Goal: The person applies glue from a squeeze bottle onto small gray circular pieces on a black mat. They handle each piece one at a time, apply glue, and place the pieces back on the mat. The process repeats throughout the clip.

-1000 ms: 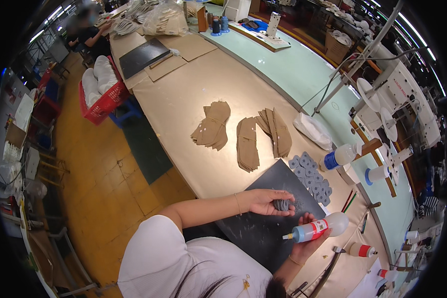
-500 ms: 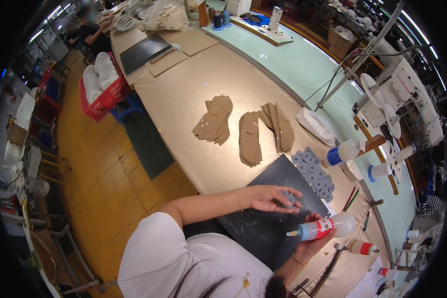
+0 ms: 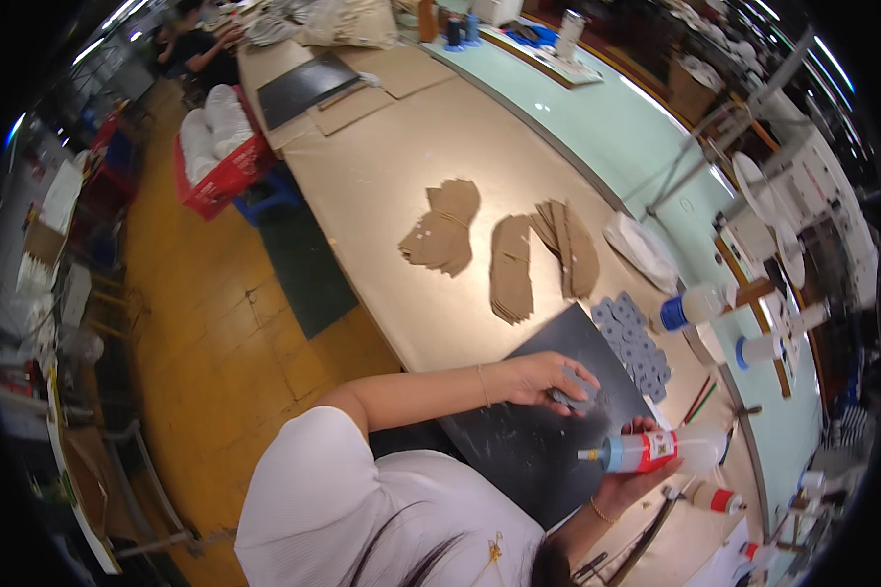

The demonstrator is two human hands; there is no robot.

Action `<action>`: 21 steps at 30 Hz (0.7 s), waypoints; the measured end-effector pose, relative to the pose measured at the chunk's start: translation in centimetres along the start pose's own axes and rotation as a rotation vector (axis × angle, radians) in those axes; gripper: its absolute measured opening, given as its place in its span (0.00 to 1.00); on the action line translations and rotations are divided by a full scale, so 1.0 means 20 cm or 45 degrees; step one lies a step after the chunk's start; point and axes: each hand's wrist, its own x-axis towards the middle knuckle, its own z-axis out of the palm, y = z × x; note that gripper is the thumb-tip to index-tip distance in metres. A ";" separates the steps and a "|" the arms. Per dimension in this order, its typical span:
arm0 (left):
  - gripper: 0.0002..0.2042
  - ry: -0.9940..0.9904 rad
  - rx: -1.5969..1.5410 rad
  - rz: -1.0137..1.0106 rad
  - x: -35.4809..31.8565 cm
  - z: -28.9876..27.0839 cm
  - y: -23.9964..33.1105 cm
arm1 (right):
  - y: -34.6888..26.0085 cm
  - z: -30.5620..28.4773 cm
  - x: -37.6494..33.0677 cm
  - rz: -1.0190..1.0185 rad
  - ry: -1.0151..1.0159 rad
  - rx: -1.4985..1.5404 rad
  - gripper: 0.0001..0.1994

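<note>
My left hand [image 3: 534, 379] is closed on a small stack of grey rounded pieces [image 3: 576, 391], above a black board [image 3: 509, 460]. To its right, my right hand [image 3: 628, 483] grips a squeeze bottle [image 3: 632, 453] with a pale blue cap and a red-and-white label. The bottle lies nearly level, its yellowish nozzle pointing left, below the left hand and apart from the grey pieces. Just beyond the board, many more grey pieces [image 3: 632, 344], each with a dark spot, lie overlapping in rows.
Bundles of brown cut pieces [image 3: 511, 272] lie on the gold-coloured table [image 3: 372, 186]. A blue-labelled bottle [image 3: 693, 306], pencils [image 3: 697, 399] and a red-banded bottle [image 3: 717, 497] are at the right. A sewing machine [image 3: 832, 225] stands beyond; a red basket [image 3: 227, 176] sits off the left edge.
The whole view has shifted slightly, so the table appears further right. My left hand has turned a little, fingers curled more over the grey pieces. The bottle stays in my right hand.
</note>
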 end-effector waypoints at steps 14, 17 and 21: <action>0.09 0.254 0.459 0.232 -0.05 0.21 0.09 | -0.09 0.16 0.00 -0.747 0.059 -0.553 0.46; 0.08 0.252 0.513 0.282 -0.04 0.23 0.10 | -0.09 0.18 -0.01 -0.822 0.002 -0.679 0.45; 0.09 0.269 0.644 0.267 -0.06 0.26 0.09 | -0.08 0.13 -0.01 -0.933 -0.215 -0.601 0.44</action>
